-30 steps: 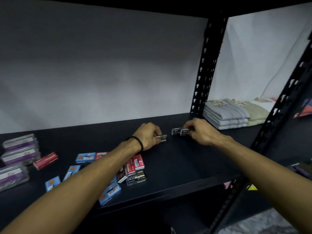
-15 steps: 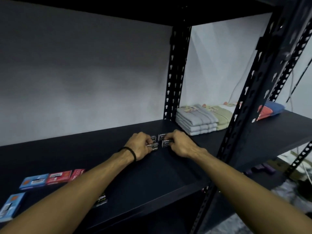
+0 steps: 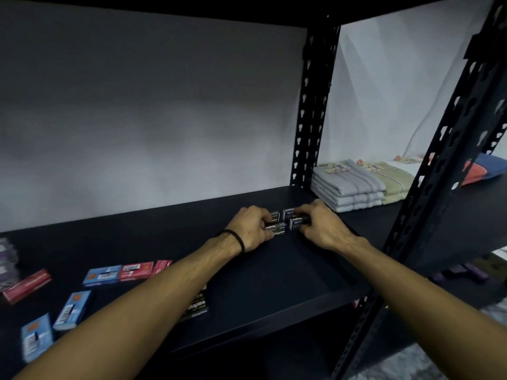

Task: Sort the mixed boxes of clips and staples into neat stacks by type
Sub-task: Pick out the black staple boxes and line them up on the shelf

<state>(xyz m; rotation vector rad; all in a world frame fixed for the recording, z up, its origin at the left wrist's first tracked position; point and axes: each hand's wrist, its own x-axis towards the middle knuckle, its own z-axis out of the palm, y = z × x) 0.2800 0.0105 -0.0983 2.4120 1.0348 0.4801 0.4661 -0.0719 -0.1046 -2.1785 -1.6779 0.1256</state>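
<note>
Black boxes (image 3: 285, 222) of staples sat in a tight cluster on the shelf (image 3: 274, 272), just left of the rear post (image 3: 310, 133). A second before, the two hands had been apart, each bringing its own box in; by this moment the boxes had met, and four or so appeared grouped in two short rows, though blur made the count unsure. That meant the black type was being gathered into its own place, squared up rather than stacked yet.

The left hand (image 3: 251, 229) had its fingers curled and pinched on the near-left box (image 3: 277, 231) of the cluster. The right hand (image 3: 321, 226) had its fingers closed on the near-right box (image 3: 297, 222), pressing it toward the others. A dark band (image 3: 236, 239) circled the left wrist.

Further from the post, toward the shelf's left end, the unsorted lot remained: blue boxes (image 3: 101, 275), red boxes (image 3: 135, 270), another black staples box (image 3: 196, 307) half hidden under the left forearm, and purple-labelled clear packs (image 3: 6, 264) at the far edge. So most of the sorting was, by my judgement, undone. Right of the post lay folded towels (image 3: 354, 185), no part of the job.
</note>
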